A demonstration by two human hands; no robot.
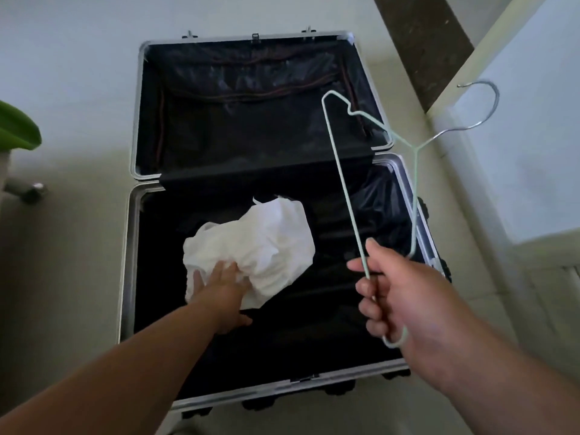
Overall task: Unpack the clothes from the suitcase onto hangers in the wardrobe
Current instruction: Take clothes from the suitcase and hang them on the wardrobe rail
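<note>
A black suitcase (133,246) with a silver frame lies wide open on the pale floor. In its near half sits a crumpled white garment (266,243). My left hand (221,287) reaches into the case and grips the garment's near edge, fingers dug into the cloth. My right hand (398,296) is raised over the case's right side and holds a pale green wire hanger (345,196) by its bottom bar. The hanger's metal hook points up and to the right.
A green leaf (17,127) and a white post with a metal fitting (31,191) are at the left edge. A white panel (527,171) and a dark strip (423,42) stand at the right. Pale floor surrounds the suitcase.
</note>
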